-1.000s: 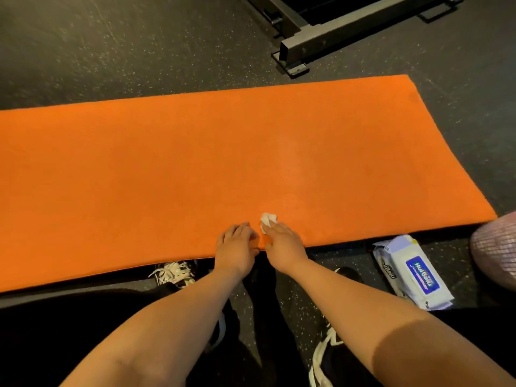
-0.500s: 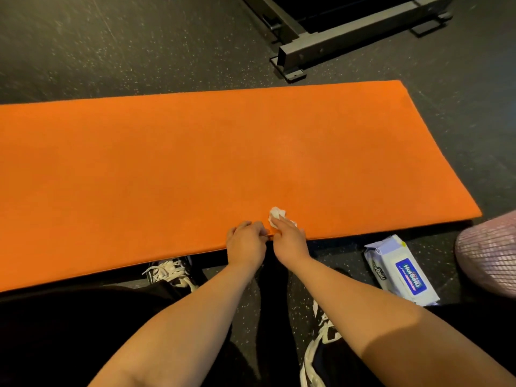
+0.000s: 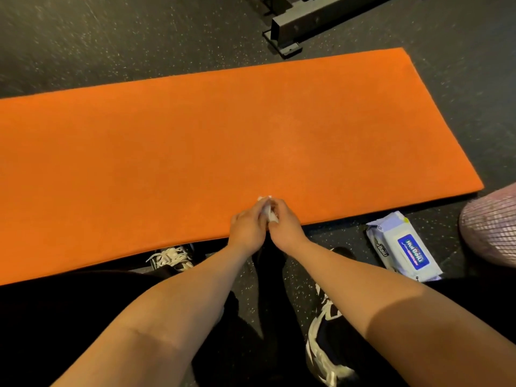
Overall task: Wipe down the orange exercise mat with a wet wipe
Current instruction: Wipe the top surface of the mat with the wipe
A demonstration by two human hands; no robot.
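Note:
The orange exercise mat (image 3: 212,141) lies flat across the dark speckled floor, running from the left edge of the view to the right. Over its near edge, my left hand (image 3: 247,229) and my right hand (image 3: 284,226) press together, both closed around a small crumpled white wet wipe (image 3: 266,209). Only a bit of the wipe pokes out between the fingers. A pack of wet wipes (image 3: 405,247), white with a blue label, rests on the floor to the right of my hands, just off the mat.
A dark metal equipment frame (image 3: 296,26) stands beyond the mat's far edge. A pinkish mesh-covered object (image 3: 494,224) sits at the right edge. My black-and-white sneakers (image 3: 171,258) and dark trousers fill the near floor.
My left hand has closed in against my right, and both now clasp the wipe between them. The view has shifted slightly, with the mat's right end tilted further away.

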